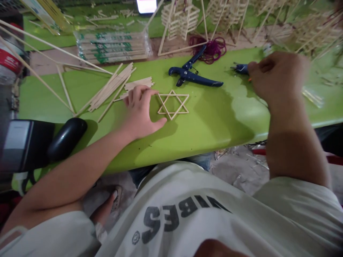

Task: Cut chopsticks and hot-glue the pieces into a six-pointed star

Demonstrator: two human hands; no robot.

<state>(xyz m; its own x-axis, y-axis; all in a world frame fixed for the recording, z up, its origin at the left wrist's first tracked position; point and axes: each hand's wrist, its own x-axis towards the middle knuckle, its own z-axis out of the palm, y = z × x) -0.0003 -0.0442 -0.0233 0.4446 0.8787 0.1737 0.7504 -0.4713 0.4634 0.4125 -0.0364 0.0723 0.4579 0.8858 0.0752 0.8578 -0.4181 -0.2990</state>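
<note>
A six-pointed star of thin wooden sticks point(184, 104) lies flat on the green tabletop. My left hand point(140, 112) rests at its left side, thumb and fingers apart. The index fingertip is at the star's upper left corner, and the thumb lies near its bottom point. To the right, my right hand point(278, 78) is closed over what looks like a blue glue gun point(241, 68), with metal prongs at its front and a bit of orange below. Most of this tool is hidden by the hand. Blue cutters point(187, 74) lie behind the star, handles spread.
Loose sticks point(109, 87) and short cut pieces point(138, 82) lie left. A packet of sticks point(114, 46) and purple cord point(214, 50) lie behind, below stick lattices point(179, 18). A black rounded object point(68, 137) sits front left; clear rods point(313, 97) lie right.
</note>
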